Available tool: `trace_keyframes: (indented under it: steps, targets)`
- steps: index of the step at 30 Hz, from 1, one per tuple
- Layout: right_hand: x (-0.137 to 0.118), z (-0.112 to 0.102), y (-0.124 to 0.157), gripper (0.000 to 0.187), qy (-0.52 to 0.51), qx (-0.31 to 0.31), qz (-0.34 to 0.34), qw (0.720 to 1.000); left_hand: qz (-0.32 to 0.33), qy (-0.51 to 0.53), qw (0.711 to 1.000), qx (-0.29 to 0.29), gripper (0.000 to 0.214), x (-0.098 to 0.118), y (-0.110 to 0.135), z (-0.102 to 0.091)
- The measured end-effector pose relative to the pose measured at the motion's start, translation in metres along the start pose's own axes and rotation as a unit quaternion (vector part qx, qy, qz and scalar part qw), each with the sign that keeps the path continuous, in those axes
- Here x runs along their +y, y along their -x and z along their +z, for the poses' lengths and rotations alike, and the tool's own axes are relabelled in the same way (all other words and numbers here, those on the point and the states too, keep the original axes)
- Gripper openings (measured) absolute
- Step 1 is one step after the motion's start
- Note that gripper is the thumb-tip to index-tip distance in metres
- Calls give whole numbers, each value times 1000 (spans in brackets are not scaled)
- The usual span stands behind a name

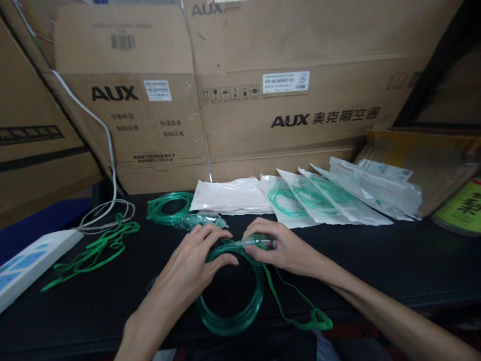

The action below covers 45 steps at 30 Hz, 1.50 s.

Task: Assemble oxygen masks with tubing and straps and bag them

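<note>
On the black table point(376, 260) lies a coil of green clear tubing point(240, 311). My left hand point(195, 260) rests on the coil's upper left part, fingers curled over the tube. My right hand point(281, 248) pinches a clear connector piece point(259, 242) at the coil's top. A green elastic strap point(296, 306) trails from under my right hand toward the front edge. Behind my hands sit a second green tubing coil point(169, 205) and a clear mask point(203, 219).
Several sealed white packets point(319, 200) with green tubing fan out along the back right. Loose green straps point(97, 248) and a white cable point(108, 210) lie at left, beside a white power strip point(30, 260). Large AUX cardboard boxes point(240, 115) wall the back.
</note>
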State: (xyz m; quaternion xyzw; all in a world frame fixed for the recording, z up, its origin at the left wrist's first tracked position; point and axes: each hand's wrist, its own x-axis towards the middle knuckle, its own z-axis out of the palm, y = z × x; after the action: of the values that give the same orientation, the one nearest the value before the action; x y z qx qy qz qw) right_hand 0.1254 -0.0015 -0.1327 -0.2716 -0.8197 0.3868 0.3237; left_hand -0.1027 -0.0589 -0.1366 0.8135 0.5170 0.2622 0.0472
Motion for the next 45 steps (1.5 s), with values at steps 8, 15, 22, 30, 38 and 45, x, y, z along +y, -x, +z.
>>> trace_keyframes:
  steps: [8, 15, 22, 30, 38, 45]
  targets:
    - [10, -11, 4, 34, -54, -8, 31, 998, 62, -112, 984, -120, 49, 14, -17, -7]
    - [9, -18, 2, 40, -117, 3, 67, 991, 42, -167, 969, -177, 24, 21, -33, -11]
    - [18, -7, 2, 68, -286, 83, 129, 946, -14, -148, 980, -131, 12, 25, -45, -9]
    - [4, -9, -1, 43, -396, 125, 185, 891, -65, -94, 993, -30, 25, 28, -64, -20]
    - [-3, -10, -20, 40, -412, 135, 191, 881, -95, -88, 991, 35, 25, 31, -91, -9]
    - [15, -9, -26, 38, -441, 110, 213, 865, -61, -111, 992, -8, 26, 32, -91, 15]
